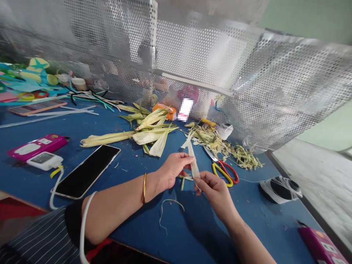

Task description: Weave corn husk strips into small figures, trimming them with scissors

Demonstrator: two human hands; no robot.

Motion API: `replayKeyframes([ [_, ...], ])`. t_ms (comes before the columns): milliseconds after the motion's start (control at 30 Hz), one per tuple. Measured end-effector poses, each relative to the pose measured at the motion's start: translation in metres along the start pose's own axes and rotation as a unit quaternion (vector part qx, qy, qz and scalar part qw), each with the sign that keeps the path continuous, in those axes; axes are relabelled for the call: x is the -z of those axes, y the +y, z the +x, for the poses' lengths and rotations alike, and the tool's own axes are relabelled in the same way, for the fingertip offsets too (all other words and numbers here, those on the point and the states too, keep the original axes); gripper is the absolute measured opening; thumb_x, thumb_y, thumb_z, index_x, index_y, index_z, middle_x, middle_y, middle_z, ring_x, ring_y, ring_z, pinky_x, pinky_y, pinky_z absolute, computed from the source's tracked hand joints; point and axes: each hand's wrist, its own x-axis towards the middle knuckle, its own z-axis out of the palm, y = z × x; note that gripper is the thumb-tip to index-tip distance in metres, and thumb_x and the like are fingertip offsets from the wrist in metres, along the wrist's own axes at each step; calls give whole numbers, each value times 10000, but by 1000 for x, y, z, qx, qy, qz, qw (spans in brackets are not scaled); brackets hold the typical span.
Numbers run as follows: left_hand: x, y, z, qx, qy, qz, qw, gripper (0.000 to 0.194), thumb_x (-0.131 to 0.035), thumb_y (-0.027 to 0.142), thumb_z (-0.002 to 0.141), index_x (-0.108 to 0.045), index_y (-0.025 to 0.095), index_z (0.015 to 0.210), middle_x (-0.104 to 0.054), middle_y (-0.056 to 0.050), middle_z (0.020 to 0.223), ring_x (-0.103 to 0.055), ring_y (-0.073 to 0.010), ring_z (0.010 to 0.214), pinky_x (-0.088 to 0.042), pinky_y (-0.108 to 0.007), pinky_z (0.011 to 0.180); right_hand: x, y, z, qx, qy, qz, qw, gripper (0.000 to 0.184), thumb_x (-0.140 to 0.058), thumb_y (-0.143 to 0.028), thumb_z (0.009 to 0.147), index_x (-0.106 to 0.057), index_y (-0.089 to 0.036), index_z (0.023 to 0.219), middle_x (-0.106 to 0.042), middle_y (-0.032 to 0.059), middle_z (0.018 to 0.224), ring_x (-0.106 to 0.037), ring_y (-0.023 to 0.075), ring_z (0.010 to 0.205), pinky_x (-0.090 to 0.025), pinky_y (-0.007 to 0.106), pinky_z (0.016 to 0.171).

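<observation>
Between my two hands a pale strip of corn husk (194, 165) is stretched, slanting away from me above the blue table. My left hand (176, 167), with a gold bangle at the wrist, pinches the husk strip near its middle. Lower down, the fingers of my right hand (211, 187) close on its near end. Scissors (224, 172) with red and yellow handles lie just right of the strip, partly open. Small husk scraps (184, 179) rest under my hands. Beyond them lies a pile of whole corn husks (154, 130).
Husk trimmings (220, 143) heap at the back right, near a thread spool (280, 189). A black phone (88, 170), a white cabled device (44, 160) and a magenta box (38, 146) sit left. A perforated metal screen (192, 47) stands along the far edge.
</observation>
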Motion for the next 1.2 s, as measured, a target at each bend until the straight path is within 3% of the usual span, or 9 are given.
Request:
replayKeyframes([
  [233, -3, 2, -2, -22, 56, -1, 998, 221, -576, 300, 855, -565, 153, 691, -608, -18, 682, -540, -90, 571, -296, -209, 452, 0, 5, -1, 46, -5, -97, 994, 282, -585, -422, 891, -626, -182, 748, -615, -7, 657, -585, 130, 577, -449, 243, 587],
  [400, -1, 0, 1, -53, 83, -16, 995, 267, -551, 319, 867, -507, 175, 646, -488, 39, 556, -422, -69, 470, -271, -207, 440, -6, 4, -7, 120, -10, -172, 978, 223, -524, -361, 934, -642, -195, 844, -647, -2, 673, -593, 133, 588, -443, 238, 594],
  [533, 5, 0, 11, -104, 134, 19, 985, 248, -594, 322, 831, -554, 170, 638, -497, 36, 562, -412, -67, 489, -310, -206, 487, 16, 8, 1, 144, 50, -258, 954, 219, -504, -357, 934, -653, -199, 969, -692, 45, 806, -644, 178, 730, -482, 266, 671],
  [633, 10, 1, 18, -130, 139, 73, 979, 182, -612, 296, 792, -624, 164, 667, -574, 3, 607, -487, -92, 545, -365, -214, 536, 53, 19, 18, 62, 155, -496, 852, 239, -536, -271, 876, -630, -173, 1072, -696, 120, 1012, -664, 256, 863, -472, 322, 700],
  [700, 13, 1, 22, -144, 137, 118, 973, 170, -616, 295, 770, -641, 168, 661, -589, -6, 604, -504, -108, 562, -367, -223, 537, 75, 28, 30, -13, 137, -620, 773, 287, -517, -172, 839, -628, -132, 1100, -693, 169, 1000, -668, 306, 904, -457, 345, 692],
  [833, 18, 1, 26, -165, 130, 175, 962, 171, -634, 315, 737, -669, 169, 655, -592, -7, 599, -489, -114, 560, -354, -230, 528, 93, 40, 44, -46, 94, -695, 712, 381, -426, -71, 835, -596, -125, 1171, -706, 155, 918, -689, 274, 824, -435, 321, 667],
  [933, 19, 2, 25, -151, 126, 183, 963, 170, -646, 309, 723, -681, 161, 647, -590, -5, 603, -471, -106, 553, -352, -228, 529, 93, 42, 46, -47, 80, -700, 708, 430, -451, -82, 816, -553, -108, 1233, -708, 162, 940, -688, 271, 816, -427, 319, 673],
  [1100, 19, 8, 23, -102, 123, 152, 975, 162, -668, 294, 723, -693, 157, 640, -591, -10, 591, -476, -103, 538, -353, -225, 516, 95, 42, 40, -72, 92, -640, 759, 584, -510, -166, 773, -452, -98, 1350, -686, 200, 1103, -679, 294, 878, -410, 324, 681],
  [1200, 19, 11, 22, -72, 115, 114, 984, 146, -697, 280, 715, -709, 155, 642, -604, -20, 586, -488, -103, 526, -356, -221, 502, 96, 41, 36, -63, 99, -603, 789, 625, -529, -156, 726, -478, -151, 1349, -713, 143, 1019, -673, 265, 810, -390, 303, 634],
])
